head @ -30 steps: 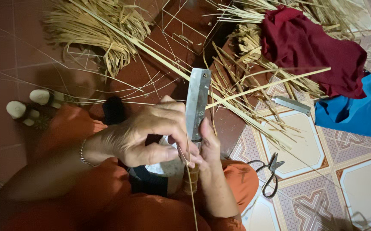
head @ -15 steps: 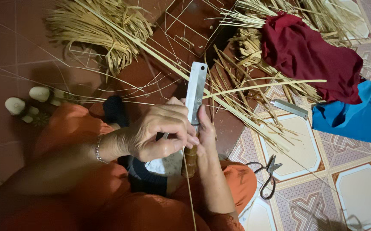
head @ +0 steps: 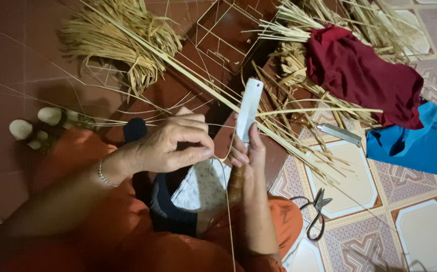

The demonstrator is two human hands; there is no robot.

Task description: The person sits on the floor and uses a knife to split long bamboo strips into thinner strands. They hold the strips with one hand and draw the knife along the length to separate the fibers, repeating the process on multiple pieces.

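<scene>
The right hand (head: pixel 243 151) is closed around the wooden handle of a broad flat steel blade (head: pixel 249 109), which stands up and away from the body with its pale face towards the camera. The left hand (head: pixel 170 143) sits just beside it, thumb and fingertips pinched together on a thin pale straw strip (head: pixel 227 201); the strip runs from the pinch to the blade's lower edge and then trails down over the lap. A thin silver bracelet (head: pixel 103 175) circles the left wrist.

Both hands work above the knees of a person seated on the floor in orange clothing (head: pixel 102 231), with a dark blue-and-white cloth (head: pixel 198 189) lying across the lap. Long split straw stalks (head: pixel 289 146) fan across the floor past the blade. Further off lies a bundle of dry yellow straw (head: pixel 122 43) at upper left, and beside it a wire frame (head: pixel 223 32). To the right, a dark red cloth (head: pixel 362 75) is heaped on more straw, touching a bright blue cloth (head: pixel 412 146). A small flat metal blade (head: pixel 340 134) lies near them on the patterned tiled floor (head: pixel 425 226), and black-handled scissors (head: pixel 317 211) rest close to the right knee.
</scene>
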